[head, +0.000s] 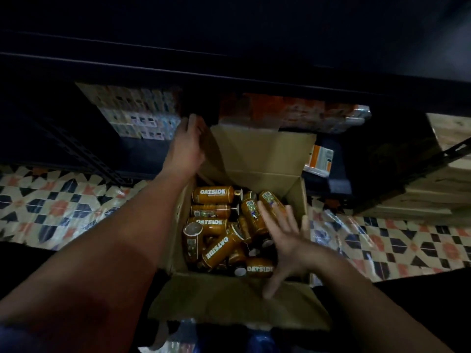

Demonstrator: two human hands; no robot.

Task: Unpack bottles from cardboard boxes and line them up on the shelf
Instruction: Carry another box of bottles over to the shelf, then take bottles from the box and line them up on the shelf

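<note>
My left hand [187, 146] grips box [257, 159] flap, likely keeping it open. My right hand [285, 240], grip spread, empty, hovers above bottles [219, 240] jumbled inside. Shelf [229, 80] beyond.

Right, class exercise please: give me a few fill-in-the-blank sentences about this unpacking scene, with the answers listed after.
1. The orange bottles lie jumbled inside an open brown ____ box.
2. The printed word on the bottles reads ____.
3. The right hand hovers over the bottles with fingers ____.
4. The left hand touches the box's far ____.

Answers: cardboard; OATSIDE; spread; flap
</note>
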